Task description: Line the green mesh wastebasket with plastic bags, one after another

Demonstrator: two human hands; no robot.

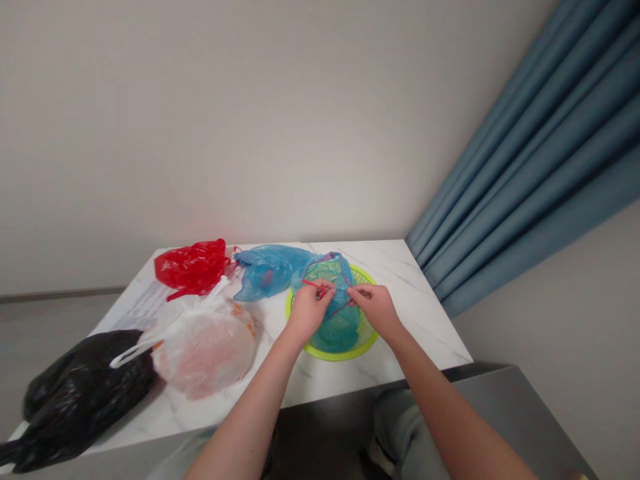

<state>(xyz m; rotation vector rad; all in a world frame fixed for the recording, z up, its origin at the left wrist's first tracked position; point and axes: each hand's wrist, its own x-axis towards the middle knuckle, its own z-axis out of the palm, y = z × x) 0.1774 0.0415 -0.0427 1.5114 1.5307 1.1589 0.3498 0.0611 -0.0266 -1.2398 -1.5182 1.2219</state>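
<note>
Blue drawstring bag (337, 338) of thin plastic sits inside a lime-green basket (332, 357) toward the right of a white table (415, 313). Left hand (307, 309) and right hand (376, 307) pinch its edge between their fingertips; a slim red strip (314, 285) shows at the left fingers. Green shows through the bag; what it is, I cannot tell. Left of the basket lie a second blue bag (270, 267) with something reddish inside, a red bag (193, 265) at the far side, a full white bag (205, 350) with pinkish contents and unreadable orange print, and, near left, a black bag (90, 393).
</note>
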